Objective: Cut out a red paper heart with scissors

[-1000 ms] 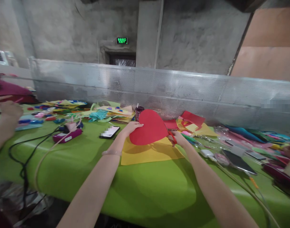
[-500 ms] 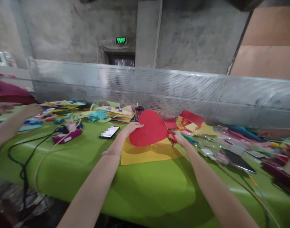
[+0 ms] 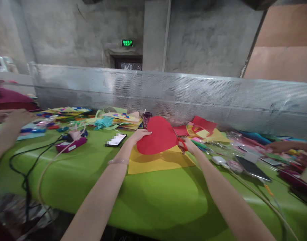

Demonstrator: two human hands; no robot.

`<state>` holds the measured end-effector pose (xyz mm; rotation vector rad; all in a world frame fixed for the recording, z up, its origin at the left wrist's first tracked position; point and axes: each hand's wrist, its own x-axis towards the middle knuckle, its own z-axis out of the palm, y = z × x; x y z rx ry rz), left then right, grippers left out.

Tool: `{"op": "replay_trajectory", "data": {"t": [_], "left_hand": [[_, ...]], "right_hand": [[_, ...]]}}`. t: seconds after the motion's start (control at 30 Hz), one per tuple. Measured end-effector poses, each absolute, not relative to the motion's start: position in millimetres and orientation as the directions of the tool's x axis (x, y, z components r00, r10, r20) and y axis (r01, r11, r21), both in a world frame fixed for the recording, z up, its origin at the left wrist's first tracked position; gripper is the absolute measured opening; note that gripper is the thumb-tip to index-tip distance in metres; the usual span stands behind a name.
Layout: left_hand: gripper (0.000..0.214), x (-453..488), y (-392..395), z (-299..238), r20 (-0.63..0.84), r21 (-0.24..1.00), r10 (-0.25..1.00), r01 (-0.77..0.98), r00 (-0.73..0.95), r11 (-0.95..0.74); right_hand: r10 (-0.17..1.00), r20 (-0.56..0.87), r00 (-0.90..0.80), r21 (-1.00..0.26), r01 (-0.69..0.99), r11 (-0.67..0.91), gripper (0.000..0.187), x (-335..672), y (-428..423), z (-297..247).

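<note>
A red paper heart [image 3: 158,136] is held tilted above the table, pinched at its left edge by my left hand [image 3: 140,134]. My right hand [image 3: 189,146] grips red-handled scissors [image 3: 183,144], whose blades lie along the heart's right edge. Beneath the heart, a sheet of yellow paper [image 3: 156,164] lies flat and is partly covered by it. My right fingers are partly hidden behind the scissor handles.
A phone [image 3: 115,140] and a purple power strip [image 3: 71,144] with cables lie on the green table [image 3: 163,197] to the left. Red paper scraps [image 3: 205,124], a cup [image 3: 147,118] and craft materials line the back. Co-workers' hands [image 3: 20,117] are at both sides.
My hands, the heart and the scissors look nearly unmoved. The co-workers' hands at the left and right edges have shifted.
</note>
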<state>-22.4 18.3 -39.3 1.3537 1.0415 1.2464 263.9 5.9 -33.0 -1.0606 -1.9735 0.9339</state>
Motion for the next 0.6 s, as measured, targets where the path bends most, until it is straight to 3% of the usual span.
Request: {"op": "replay_trajectory", "data": {"t": [0.6], "left_hand": [[0.028, -21.0, 14.7, -39.0, 0.148, 0.989, 0.984, -0.033, 0.102, -0.145]], "right_hand": [[0.895, 0.244, -0.374, -0.820, 0.413, 0.396, 0.024, 265.4, 5.6, -32.0]]}}
